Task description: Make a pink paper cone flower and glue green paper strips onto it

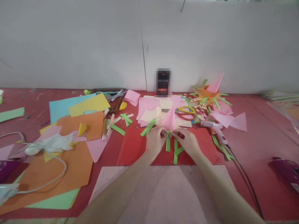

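My left hand (155, 141) and my right hand (188, 141) meet at the base of a pink paper cone (169, 119), fingers pinched on its lower edge. The cone stands point up over a red paper sheet (133, 149). A green paper strip (168, 143) runs down from the cone's base between my hands, with a forked green strip (176, 151) beside it. Both hands rest on the red sheet.
Scissors with yellow and red handles (187, 112) lie behind the cone. A glue gun (216, 128) with a black cord (245, 177) lies right. Orange, yellow, blue and pink sheets (77, 124) cover the left. An orange and green paper flower (207, 92) sits at the back right.
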### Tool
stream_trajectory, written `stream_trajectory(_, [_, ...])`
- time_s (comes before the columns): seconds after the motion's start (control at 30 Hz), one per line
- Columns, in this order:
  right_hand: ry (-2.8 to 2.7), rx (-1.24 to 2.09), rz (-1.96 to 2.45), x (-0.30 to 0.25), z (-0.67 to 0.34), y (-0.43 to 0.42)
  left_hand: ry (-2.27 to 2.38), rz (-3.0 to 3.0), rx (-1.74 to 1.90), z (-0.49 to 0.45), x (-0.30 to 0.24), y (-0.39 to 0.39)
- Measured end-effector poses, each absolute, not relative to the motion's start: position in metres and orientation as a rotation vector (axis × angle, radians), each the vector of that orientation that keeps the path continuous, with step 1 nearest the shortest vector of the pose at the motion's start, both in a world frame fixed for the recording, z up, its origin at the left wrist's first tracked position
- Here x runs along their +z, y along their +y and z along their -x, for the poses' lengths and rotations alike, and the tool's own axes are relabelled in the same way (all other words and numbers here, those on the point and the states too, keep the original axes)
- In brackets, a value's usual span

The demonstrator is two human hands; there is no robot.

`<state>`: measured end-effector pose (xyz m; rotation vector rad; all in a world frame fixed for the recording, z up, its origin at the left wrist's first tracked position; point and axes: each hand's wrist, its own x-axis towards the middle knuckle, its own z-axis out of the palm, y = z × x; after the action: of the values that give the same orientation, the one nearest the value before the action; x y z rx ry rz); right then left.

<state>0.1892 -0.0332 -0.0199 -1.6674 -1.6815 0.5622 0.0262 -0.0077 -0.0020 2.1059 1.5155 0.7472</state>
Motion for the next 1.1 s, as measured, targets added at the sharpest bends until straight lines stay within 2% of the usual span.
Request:
stream_trajectory(0.67, [-1.772, 0.445, 1.728, -0.0173, -0.1830, -0.0367, 1.561, -2.154, 0.635, -0.0266, -0.0015, -0.0080])
stream_trajectory(1.1, [-1.781, 0.668, 1.634, -0.0122, -0.1836, -0.0363, 1.474, -2.166, 0.562, -0.0216, -0.0015, -0.0028])
